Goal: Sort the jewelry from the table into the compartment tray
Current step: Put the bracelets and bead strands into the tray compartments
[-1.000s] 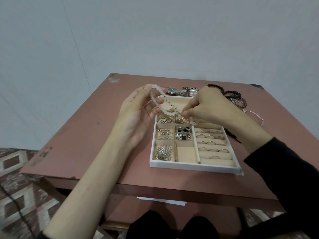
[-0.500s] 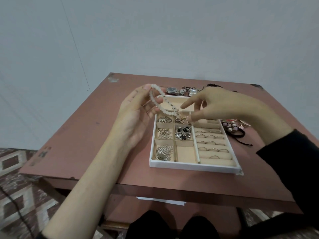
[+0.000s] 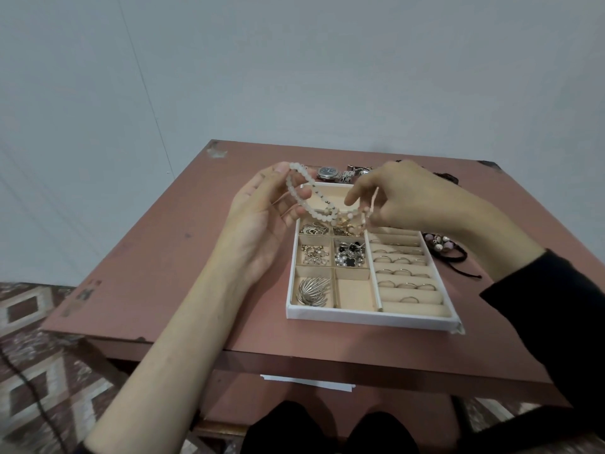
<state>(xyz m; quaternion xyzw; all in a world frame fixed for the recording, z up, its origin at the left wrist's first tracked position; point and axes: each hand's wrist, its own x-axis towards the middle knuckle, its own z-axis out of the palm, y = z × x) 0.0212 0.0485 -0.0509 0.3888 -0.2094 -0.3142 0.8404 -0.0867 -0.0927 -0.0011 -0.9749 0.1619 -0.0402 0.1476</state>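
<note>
The reddish-brown worktop [image 3: 163, 257] carries a white compartment tray [image 3: 360, 317] with beige lining, its long sides running away from the person. Above the tray's far end, both hands hold one pale bead bracelet [image 3: 302, 204] off the surface. The left hand [image 3: 262, 221] is turned palm up with its fingers curled, and the strand is caught at its fingertips. The right hand [image 3: 409, 198] pinches the other end between thumb and curled fingers, its forefinger pointing left. The bracelet is drawn out into a long loop lying roughly left to right. It sags from the left fingertips down toward the tray's far compartments, then rises to the right hand's pinch (a short pinkish length hangs straight down there). In the tray, the near-left compartment holds a silver fan-shaped brooch [image 3: 312, 290]. A middle compartment holds black-and-white pieces [image 3: 350, 255], and rings [image 3: 404, 273] sit in the rolled slots along the right side. A wristwatch [image 3: 327, 173] lies on the worktop just beyond the tray. A pink beaded bracelet [image 3: 438, 242] and a black cord [image 3: 458, 260] lie to the tray's right.
</note>
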